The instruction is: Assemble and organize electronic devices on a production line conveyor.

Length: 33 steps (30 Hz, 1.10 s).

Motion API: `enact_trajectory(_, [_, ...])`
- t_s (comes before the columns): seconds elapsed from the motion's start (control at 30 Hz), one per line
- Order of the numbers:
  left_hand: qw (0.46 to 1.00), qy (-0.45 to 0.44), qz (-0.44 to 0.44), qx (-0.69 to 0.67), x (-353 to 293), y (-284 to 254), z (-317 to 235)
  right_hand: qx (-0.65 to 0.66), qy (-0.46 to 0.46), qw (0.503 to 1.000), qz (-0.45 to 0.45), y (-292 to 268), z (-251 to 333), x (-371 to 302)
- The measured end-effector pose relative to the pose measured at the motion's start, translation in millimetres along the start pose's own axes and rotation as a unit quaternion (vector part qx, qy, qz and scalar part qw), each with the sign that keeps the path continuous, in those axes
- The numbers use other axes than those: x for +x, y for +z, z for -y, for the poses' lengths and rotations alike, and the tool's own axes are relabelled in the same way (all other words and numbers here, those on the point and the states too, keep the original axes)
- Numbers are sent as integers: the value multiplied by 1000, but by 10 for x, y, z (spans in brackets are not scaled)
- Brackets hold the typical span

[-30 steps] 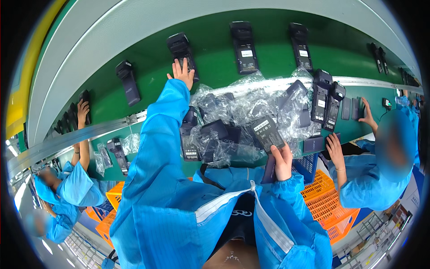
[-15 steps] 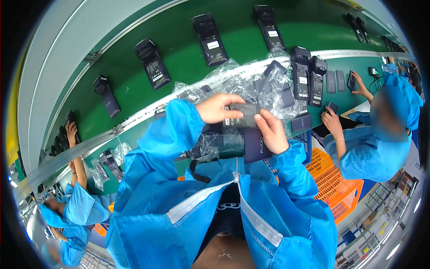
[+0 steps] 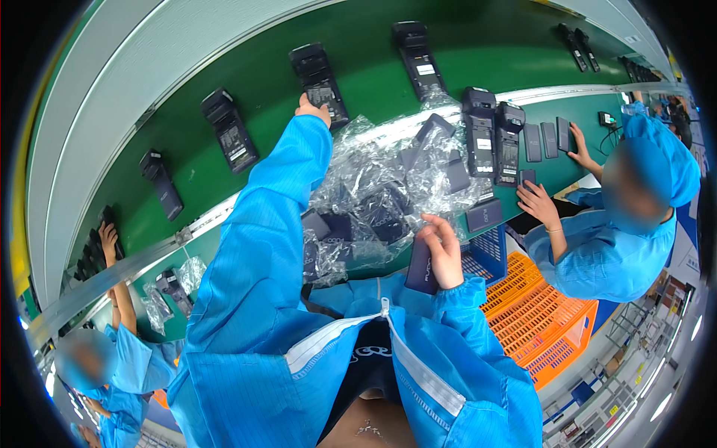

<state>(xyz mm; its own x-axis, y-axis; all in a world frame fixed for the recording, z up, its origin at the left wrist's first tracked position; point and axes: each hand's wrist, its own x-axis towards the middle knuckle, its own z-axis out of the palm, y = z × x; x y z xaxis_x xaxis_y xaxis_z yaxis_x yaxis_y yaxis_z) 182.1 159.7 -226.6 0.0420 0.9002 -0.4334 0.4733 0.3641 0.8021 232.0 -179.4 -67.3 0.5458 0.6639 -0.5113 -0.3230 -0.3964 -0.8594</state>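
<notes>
My left hand [image 3: 314, 109] reaches across the rail to a dark handheld terminal [image 3: 309, 64] on the green belt. Its fingers are bent on the terminal's lower part and hide some of it; whether a smaller piece lies under them, I cannot tell. Low over the near bench, my right hand [image 3: 445, 256] is closed around a flat dark-blue cover [image 3: 420, 273], which stands on end beside the palm. Thumb and forefinger point up toward a heap of clear plastic bags [image 3: 358, 179]. Several dark covers [image 3: 389, 224] lie in and among these bags.
More terminals stand on the belt, such as one terminal [image 3: 420, 63]. Two terminals [image 3: 482, 138] lie right of the bags. A co-worker's hand [image 3: 539, 203] works at the right, another person's hand [image 3: 108, 240] at the left. Orange crates [image 3: 553, 328] and a blue crate [image 3: 489, 254] stand below the bench.
My left hand has left the grey block that both hands held and moved up to the terminal. That block is no longer visible. My right hand has lowered with the cover. The view has shifted.
</notes>
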Motion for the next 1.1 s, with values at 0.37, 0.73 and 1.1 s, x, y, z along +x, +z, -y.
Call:
enact_trajectory(0.37, [859, 348, 1, 376, -26, -77, 354, -51, -18, 998, -18, -63, 18, 20])
enact_trajectory(0.73, [732, 417, -107, 528, 220, -211, 575, -68, -48, 996, 6, -17, -63, -10])
enact_trajectory(1.1, [727, 404, -14, 554, 230, -381, 357, -78, -36, 996, -19, -16, -226, -74])
